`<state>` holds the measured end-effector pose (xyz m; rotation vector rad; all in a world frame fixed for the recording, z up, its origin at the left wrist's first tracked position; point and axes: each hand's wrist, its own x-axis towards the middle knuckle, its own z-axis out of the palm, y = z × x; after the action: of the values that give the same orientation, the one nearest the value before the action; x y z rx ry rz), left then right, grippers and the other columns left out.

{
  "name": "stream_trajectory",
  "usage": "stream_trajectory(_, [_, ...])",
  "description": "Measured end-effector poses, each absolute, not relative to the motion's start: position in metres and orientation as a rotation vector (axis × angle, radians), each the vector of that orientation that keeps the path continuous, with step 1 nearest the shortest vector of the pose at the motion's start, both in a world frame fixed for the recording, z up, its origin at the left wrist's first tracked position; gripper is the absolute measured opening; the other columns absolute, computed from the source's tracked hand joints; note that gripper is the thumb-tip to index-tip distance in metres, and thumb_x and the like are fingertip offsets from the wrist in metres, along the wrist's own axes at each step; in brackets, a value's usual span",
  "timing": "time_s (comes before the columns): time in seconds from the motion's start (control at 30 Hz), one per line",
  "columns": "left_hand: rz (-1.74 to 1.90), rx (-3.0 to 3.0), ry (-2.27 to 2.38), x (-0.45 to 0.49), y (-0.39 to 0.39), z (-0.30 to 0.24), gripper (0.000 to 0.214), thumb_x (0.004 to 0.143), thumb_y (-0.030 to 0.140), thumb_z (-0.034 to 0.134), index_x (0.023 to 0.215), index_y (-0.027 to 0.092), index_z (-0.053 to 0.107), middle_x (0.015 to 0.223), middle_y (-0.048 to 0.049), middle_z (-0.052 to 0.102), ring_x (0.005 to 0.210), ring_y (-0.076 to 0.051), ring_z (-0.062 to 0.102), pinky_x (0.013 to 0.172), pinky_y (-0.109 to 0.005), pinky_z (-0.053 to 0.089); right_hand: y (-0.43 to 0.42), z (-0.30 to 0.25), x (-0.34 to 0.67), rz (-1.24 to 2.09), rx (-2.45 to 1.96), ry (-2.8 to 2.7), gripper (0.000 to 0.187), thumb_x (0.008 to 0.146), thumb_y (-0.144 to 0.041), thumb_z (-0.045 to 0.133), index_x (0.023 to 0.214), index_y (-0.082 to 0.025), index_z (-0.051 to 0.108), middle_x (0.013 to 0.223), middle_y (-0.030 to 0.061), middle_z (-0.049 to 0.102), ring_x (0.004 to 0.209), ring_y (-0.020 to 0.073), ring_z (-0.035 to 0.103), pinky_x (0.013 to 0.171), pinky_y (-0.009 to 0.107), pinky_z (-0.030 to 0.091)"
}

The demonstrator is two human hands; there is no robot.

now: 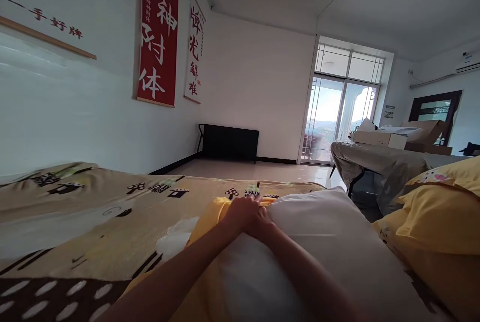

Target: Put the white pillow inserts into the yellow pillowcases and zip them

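A white pillow [322, 227] lies in front of me, with a yellow pillowcase [210, 219] along its left side. My left hand [243, 212] is closed on the bunched edge of the pillowcase. Right beside it, touching it, my right hand [262, 221] is closed at the pillow's far left edge. A bit of yellow cloth shows just past the fingers. Most fingertips are hidden by the hands and the fabric. Beneath lies a beige blanket [142, 227] printed with mushrooms and houses.
More yellow bedding [442, 217] is heaped at the right. Behind it, a plastic-covered table [378, 159] bears cardboard boxes [378, 138]. A black folded table [230, 143] leans against the far wall, left of a glass door [326, 117]. Scrolls [159, 37] hang at the left.
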<state>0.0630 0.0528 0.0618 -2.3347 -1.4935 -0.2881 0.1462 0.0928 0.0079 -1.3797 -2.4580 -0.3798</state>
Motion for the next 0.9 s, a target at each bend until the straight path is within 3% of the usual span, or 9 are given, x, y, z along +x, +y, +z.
stream_trajectory(0.1, [-0.237,-2.282,-1.647,0.027,0.06,0.046,0.04,0.077,0.01,0.048,0.116,0.011,0.054,0.115,-0.021,0.059,0.105,-0.032,0.059,0.08,-0.041,0.05,0.091,0.01,0.171,-0.268,-1.357,-2.524,0.038,0.087,-0.035,0.047,0.112,-0.012,0.063,0.113,0.0163,0.064,0.106,0.0266,0.059,0.094,0.04,0.041])
stream_trajectory(0.17, [-0.172,-2.311,-1.725,0.007,0.062,0.031,0.033,0.076,0.013,0.05,0.108,0.011,0.059,0.109,-0.0206,0.062,0.097,-0.032,0.063,0.075,-0.04,0.051,0.094,0.018,0.19,-0.179,-1.322,-2.582,0.039,0.084,-0.037,0.052,0.117,-0.018,0.062,0.117,0.0105,0.065,0.107,0.0223,0.059,0.095,0.034,0.042])
stream_trajectory(0.27, [-0.161,-2.386,-1.709,-0.006,0.057,0.016,0.03,0.083,0.014,0.038,0.097,0.013,0.064,0.096,-0.0159,0.067,0.085,-0.028,0.066,0.072,-0.039,0.05,0.104,0.036,0.222,-0.104,-1.347,-2.565,0.044,0.08,-0.033,0.058,0.123,-0.025,0.059,0.125,0.0044,0.061,0.113,0.0187,0.056,0.098,0.03,0.04])
stream_trajectory(0.37, [-0.293,-2.385,-1.625,-0.001,0.044,0.022,0.031,0.084,0.011,0.033,0.094,0.014,0.062,0.094,-0.0128,0.067,0.088,-0.025,0.064,0.077,-0.038,0.047,0.115,0.046,0.253,-0.117,-1.481,-2.446,0.066,0.077,-0.04,0.063,0.137,-0.02,0.045,0.139,0.01,0.048,0.125,0.0244,0.046,0.106,0.038,0.031])
stream_trajectory(0.43, [-0.406,-2.357,-1.585,0.006,0.036,0.032,0.029,0.085,0.012,0.032,0.093,0.015,0.06,0.095,-0.0112,0.066,0.091,-0.024,0.062,0.078,-0.037,0.045,0.118,0.041,0.265,-0.105,-1.581,-2.408,0.074,0.075,-0.05,0.062,0.139,-0.018,0.042,0.135,0.0128,0.052,0.123,0.0286,0.048,0.104,0.042,0.031])
stream_trajectory(0.53, [-0.532,-2.317,-1.562,0.015,0.029,0.043,0.028,0.087,0.017,0.031,0.091,0.016,0.059,0.094,-0.0103,0.065,0.092,-0.024,0.061,0.079,-0.036,0.044,0.116,0.022,0.262,-0.098,-1.707,-2.381,0.057,0.079,-0.057,0.053,0.121,-0.018,0.061,0.112,0.0135,0.067,0.106,0.0293,0.06,0.092,0.039,0.04])
stream_trajectory(0.6, [-0.564,-2.317,-1.567,0.019,0.027,0.043,0.026,0.087,0.018,0.033,0.088,0.016,0.059,0.089,-0.0095,0.065,0.088,-0.023,0.062,0.075,-0.034,0.043,0.112,0.013,0.252,-0.145,-1.763,-2.341,0.048,0.082,-0.055,0.049,0.106,-0.018,0.068,0.103,0.0145,0.069,0.098,0.0291,0.063,0.084,0.037,0.043])
stream_trajectory(0.73, [-0.591,-2.328,-1.573,0.021,0.028,0.049,0.024,0.086,0.019,0.035,0.085,0.016,0.059,0.086,-0.0077,0.066,0.082,-0.022,0.063,0.07,-0.031,0.041,0.11,0.024,0.246,-0.271,-1.82,-2.222,0.037,0.087,-0.044,0.044,0.098,-0.019,0.069,0.101,0.0137,0.069,0.095,0.0282,0.063,0.08,0.037,0.042])
stream_trajectory(0.9, [-0.7,-2.217,-1.576,0.025,0.048,0.086,0.028,0.091,0.024,0.03,0.094,0.016,0.057,0.096,-0.0098,0.065,0.092,-0.023,0.06,0.08,-0.035,0.04,0.119,0.062,0.274,-0.36,-1.918,-1.987,0.04,0.092,-0.042,0.033,0.101,-0.02,0.067,0.103,0.0135,0.067,0.099,0.0273,0.06,0.081,0.038,0.04])
